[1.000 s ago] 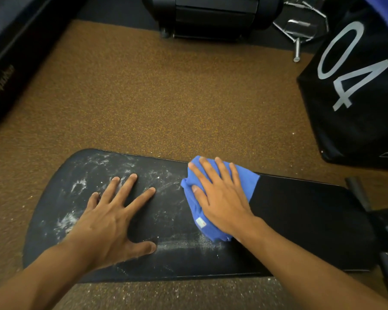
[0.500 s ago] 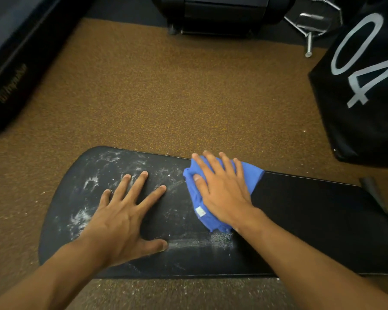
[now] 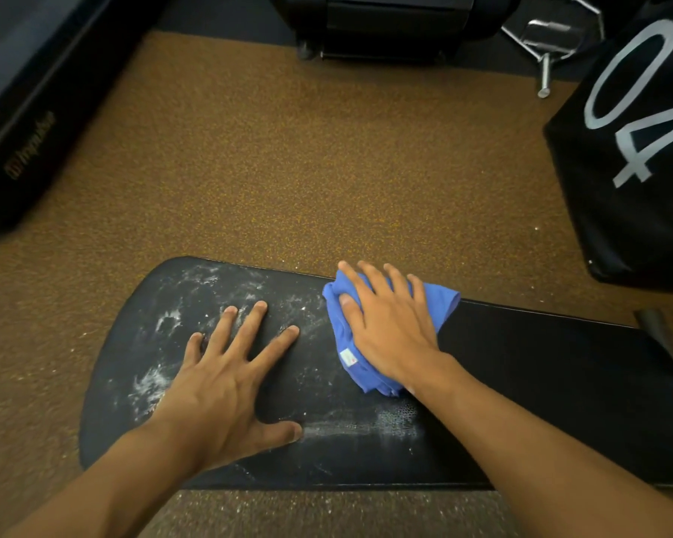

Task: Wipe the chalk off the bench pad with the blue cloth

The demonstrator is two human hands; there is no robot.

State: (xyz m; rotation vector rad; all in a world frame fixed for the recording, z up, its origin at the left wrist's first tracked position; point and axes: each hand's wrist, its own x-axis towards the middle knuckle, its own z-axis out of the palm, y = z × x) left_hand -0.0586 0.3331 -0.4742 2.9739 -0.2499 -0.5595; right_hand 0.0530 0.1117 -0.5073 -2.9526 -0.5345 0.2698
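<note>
Head view, single frame. Bench pad [image 3: 541, 382] is black, lies low across the frame and spans from a rounded left end to the right edge. Chalk [image 3: 152, 382] remains as white smears and specks over the left part of the pad, with a further pale streak along the near side between the two wrists. Right portion of the pad reads clean and uniformly dark.

Blue cloth [image 3: 440, 300] is bunched on the pad near its far edge, about midway along the visible length, just right of the chalked zone. A small white tag shows on its near-left fold.

Right hand [image 3: 389, 328] lies flat on top of the cloth, fingers [image 3: 366, 277] straight and slightly spread, pressing it against the pad; the cloth shows beyond the fingertips, to the left of the thumb and below the palm heel.

Left hand [image 3: 226, 386] rests palm down directly on the pad, fingers wide apart and straight, thumb out toward the right, holding nothing. It sits inside the chalked area, just left of the cloth without touching it.

Surroundings: brown speckled floor [image 3: 288, 168] with scattered white flecks near the pad; black block marked "04" [image 3: 638, 149] at right; dark equipment [image 3: 385, 25] at top centre; dark padded edge [image 3: 24, 110] at upper left.
</note>
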